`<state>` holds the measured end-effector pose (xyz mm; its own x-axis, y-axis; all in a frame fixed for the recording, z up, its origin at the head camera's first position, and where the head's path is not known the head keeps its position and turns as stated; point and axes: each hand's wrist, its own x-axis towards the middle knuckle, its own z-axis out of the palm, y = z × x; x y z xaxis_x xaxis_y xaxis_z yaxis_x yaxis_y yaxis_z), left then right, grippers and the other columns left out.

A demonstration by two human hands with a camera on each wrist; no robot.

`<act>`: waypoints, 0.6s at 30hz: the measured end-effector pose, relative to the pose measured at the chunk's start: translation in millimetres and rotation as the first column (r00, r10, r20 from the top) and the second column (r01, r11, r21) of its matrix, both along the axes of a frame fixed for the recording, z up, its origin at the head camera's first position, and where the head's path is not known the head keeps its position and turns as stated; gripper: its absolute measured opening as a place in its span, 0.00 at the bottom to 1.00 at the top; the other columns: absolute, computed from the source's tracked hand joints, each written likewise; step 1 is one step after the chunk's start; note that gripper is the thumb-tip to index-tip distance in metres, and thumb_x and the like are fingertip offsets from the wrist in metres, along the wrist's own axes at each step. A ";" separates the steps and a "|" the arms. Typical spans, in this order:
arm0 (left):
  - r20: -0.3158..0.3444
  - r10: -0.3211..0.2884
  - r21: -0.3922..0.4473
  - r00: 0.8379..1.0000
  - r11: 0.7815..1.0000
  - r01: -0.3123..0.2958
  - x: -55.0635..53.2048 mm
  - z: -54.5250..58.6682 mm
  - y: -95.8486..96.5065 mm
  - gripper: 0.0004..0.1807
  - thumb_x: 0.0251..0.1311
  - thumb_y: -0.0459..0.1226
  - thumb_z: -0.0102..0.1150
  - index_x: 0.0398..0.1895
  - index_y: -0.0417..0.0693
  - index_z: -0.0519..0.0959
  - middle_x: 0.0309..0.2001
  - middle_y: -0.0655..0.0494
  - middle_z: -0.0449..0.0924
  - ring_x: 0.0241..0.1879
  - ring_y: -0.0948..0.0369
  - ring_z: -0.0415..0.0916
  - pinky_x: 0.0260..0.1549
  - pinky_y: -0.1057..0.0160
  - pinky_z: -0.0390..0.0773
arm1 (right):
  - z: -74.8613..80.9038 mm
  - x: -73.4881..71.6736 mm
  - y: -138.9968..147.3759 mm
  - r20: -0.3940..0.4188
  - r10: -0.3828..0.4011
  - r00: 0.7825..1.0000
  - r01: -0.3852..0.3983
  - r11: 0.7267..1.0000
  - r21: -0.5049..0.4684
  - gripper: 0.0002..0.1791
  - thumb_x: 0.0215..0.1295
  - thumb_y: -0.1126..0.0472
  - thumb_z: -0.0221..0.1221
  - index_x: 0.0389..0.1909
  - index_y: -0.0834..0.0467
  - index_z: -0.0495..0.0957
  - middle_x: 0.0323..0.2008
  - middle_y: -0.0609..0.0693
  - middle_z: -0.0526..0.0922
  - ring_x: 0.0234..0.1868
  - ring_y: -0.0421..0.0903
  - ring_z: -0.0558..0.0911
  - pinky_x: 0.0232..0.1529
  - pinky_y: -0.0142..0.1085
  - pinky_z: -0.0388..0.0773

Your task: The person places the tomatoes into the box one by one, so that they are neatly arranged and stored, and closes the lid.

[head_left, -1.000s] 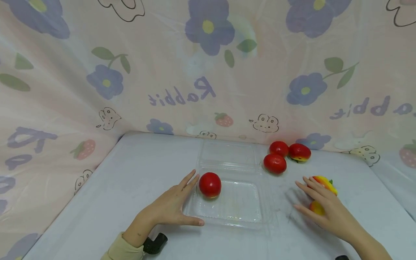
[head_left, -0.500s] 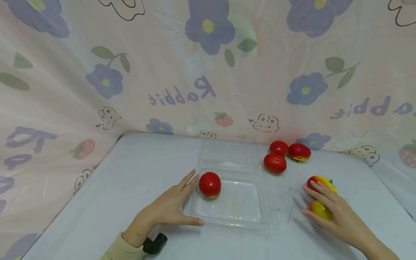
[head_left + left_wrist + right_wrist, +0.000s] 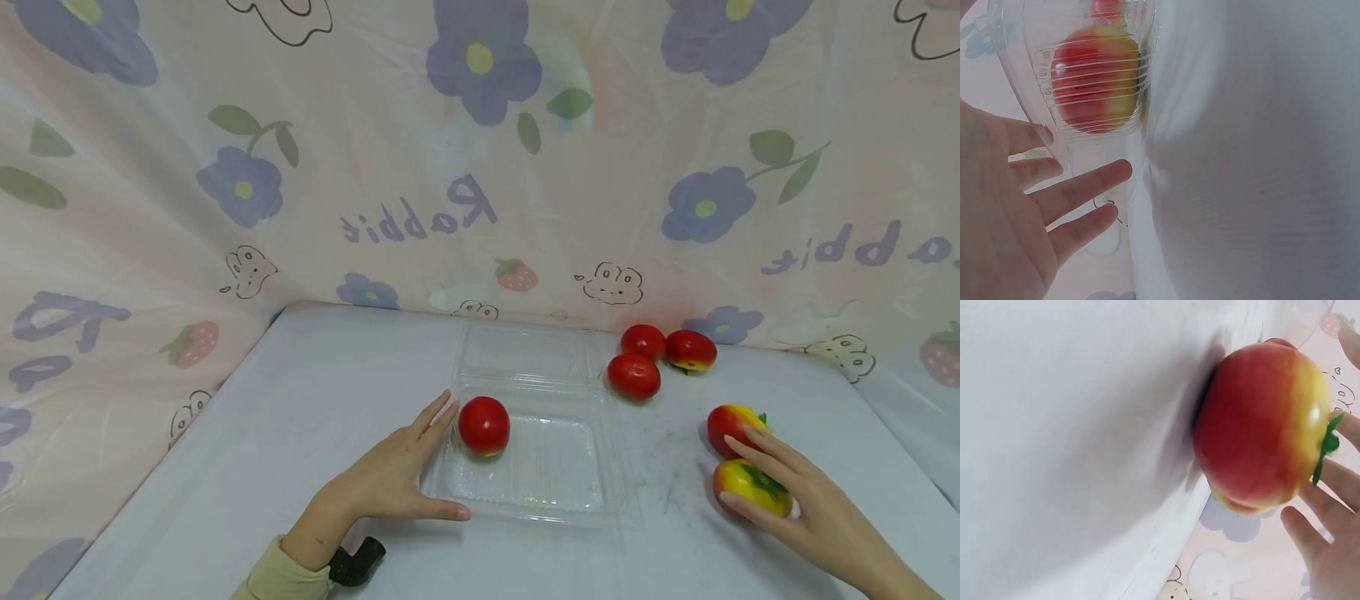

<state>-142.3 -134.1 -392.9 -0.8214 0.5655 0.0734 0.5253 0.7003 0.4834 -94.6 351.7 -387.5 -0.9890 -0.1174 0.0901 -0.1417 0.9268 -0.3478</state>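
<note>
White tabletop (image 3: pixel 360 358): smooth, with faint grey smudges (image 3: pixel 663 487) toward the right; its far edge meets the backdrop.
Pale pink backdrop (image 3: pixel 405 158): creased sheet behind and at left, with purple flowers, strawberries, rabbit outlines, mirrored "Rabbit" lettering.
Clear plastic container (image 3: pixel 555 467): lid folded back, one round red-and-yellow fruit (image 3: pixel 483 425) inside at left.
Glossy red fruits (image 3: pixel 633 377): three, clustered near the backdrop.
Left hand (image 3: pixel 397 479): fingers spread at the container's left rim, gripping nothing.
Right hand (image 3: pixel 798 500): fingers parted around a yellow-and-red, green-leaved fruit (image 3: pixel 741 482), unclenched; contact unclear.
Red-and-yellow fruit (image 3: pixel 723 427): just beyond that one.
</note>
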 end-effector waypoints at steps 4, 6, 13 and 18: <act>-0.002 0.002 -0.007 1.000 1.000 -0.002 -0.3 -1.0 -0.2 0.66 0.39 0.73 0.61 0.77 0.50 0.46 0.78 0.55 0.37 0.68 0.46 0.62 0.62 0.41 0.68 | -0.1 1.4 4.3 0.021 -0.012 1.000 0.011 1.000 0.017 0.41 0.54 0.44 0.68 0.65 0.60 0.68 0.67 0.70 0.60 0.59 0.71 0.61 0.43 0.74 0.64; -0.003 0.002 -0.010 1.000 1.000 -0.002 -0.5 -1.4 -0.3 0.66 0.39 0.73 0.60 0.77 0.50 0.46 0.78 0.56 0.37 0.68 0.46 0.62 0.62 0.42 0.68 | -1.1 2.2 6.8 0.029 -0.017 0.999 0.016 1.000 0.027 0.42 0.54 0.44 0.68 0.65 0.61 0.67 0.67 0.71 0.60 0.58 0.71 0.62 0.42 0.73 0.66; 0.010 0.005 -0.012 1.000 1.000 -0.005 -0.2 0.3 0.1 0.66 0.39 0.72 0.61 0.77 0.50 0.46 0.78 0.56 0.37 0.68 0.46 0.62 0.62 0.41 0.67 | -2.7 3.5 13.8 0.049 -0.030 0.998 0.027 0.998 0.055 0.44 0.52 0.43 0.68 0.66 0.63 0.66 0.66 0.73 0.59 0.56 0.73 0.62 0.40 0.72 0.69; 0.018 0.006 -0.013 1.000 1.000 -0.006 -0.2 0.5 0.6 0.66 0.39 0.72 0.61 0.77 0.51 0.46 0.78 0.56 0.36 0.68 0.46 0.61 0.62 0.41 0.67 | -2.0 3.7 15.7 0.082 -0.060 0.995 0.055 0.996 0.066 0.43 0.53 0.43 0.67 0.65 0.63 0.67 0.64 0.75 0.60 0.55 0.74 0.63 0.39 0.72 0.69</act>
